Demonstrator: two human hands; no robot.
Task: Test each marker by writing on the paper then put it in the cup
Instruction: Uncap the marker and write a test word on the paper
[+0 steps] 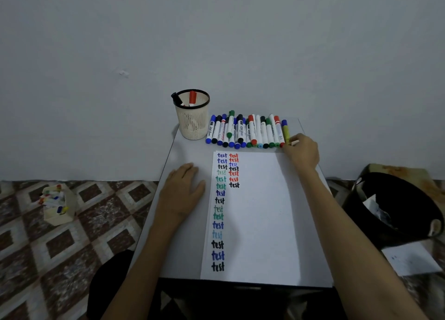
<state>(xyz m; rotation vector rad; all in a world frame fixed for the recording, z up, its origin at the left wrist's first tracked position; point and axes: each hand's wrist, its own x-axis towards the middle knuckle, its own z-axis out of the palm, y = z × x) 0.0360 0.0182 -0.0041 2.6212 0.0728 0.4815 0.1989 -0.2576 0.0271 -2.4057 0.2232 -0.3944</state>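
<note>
cup (192, 122): cream slotted plastic, glossy black rim;
markers (248, 132): smooth glossy plastic;
paper (262, 211): matt white;
worktop (183, 247): smooth, pale grey;
floor (72, 235): patterned tile

Bare paper (262, 211) between cup (192, 117) and hands

The cup (192, 117) stands left of the marker row (248, 132), both behind the paper (260, 211) on the table (192, 151).

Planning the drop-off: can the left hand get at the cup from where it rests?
Probably yes: the left hand lies flat on the table, with nothing standing between it and the cup ahead.
</note>
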